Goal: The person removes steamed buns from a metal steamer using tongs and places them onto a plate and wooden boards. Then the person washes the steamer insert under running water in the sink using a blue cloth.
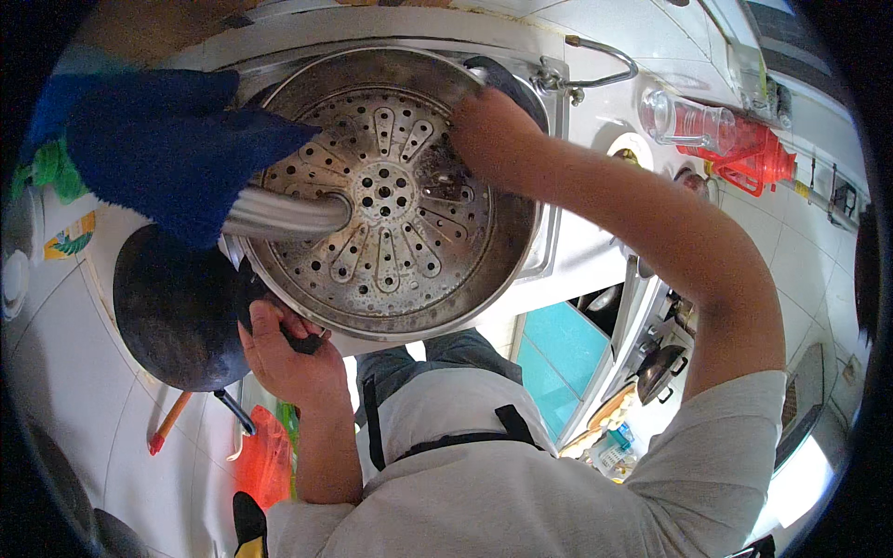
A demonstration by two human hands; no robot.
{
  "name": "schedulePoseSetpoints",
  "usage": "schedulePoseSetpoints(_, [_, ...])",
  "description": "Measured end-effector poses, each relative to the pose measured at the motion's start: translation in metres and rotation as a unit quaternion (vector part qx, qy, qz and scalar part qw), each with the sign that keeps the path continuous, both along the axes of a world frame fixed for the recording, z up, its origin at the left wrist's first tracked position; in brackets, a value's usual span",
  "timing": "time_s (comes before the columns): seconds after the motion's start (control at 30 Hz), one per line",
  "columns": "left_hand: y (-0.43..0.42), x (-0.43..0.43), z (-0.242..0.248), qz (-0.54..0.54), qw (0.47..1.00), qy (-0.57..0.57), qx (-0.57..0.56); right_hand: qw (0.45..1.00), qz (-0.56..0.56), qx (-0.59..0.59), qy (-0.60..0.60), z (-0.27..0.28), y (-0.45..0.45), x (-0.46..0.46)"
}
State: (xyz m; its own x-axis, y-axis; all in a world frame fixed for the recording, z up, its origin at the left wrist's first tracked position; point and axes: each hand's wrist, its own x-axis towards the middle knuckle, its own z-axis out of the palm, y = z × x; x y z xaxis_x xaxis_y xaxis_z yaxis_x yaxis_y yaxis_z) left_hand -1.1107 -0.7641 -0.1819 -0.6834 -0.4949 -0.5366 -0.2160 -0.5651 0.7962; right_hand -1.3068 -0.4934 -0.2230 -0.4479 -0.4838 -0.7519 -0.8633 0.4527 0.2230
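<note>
In front of me a large round stainless-steel steamer pot (391,324) with a perforated bottom is tipped toward my view over the metal sink (554,237). Brownish stains and wet marks cover its inside. At the near left rim, my left hand (293,356) grips the pot's black side handle (305,340). Across the pot, my right hand (492,136) reaches over the upper right wall, blurred and with its fingers curled; whether it holds something is hidden. The other black handle (506,80) shows just beyond it. A curved metal spout (293,215) ends over the perforated bottom.
A blue cloth (160,146) hangs over the left side, partly covering the pot. Left of the pot is a black pan (178,321). A wall tap (593,73), a clear plastic jar (684,118) and a red plastic container (750,157) are at the right. A wok (659,373) sits lower right.
</note>
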Motion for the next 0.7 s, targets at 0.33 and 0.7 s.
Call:
schedulePoseSetpoints(0.33, [0.005,0.002,0.005,0.013,1.000,0.021,-0.016,0.704,-0.376,-0.311,-0.515,0.071,-0.024,0.089])
schedulePoseSetpoints(0.7, [0.012,0.009,0.054,-0.056,0.994,-0.036,0.089,0.868,-0.229,-0.394,-0.200,0.130,-0.033,0.153])
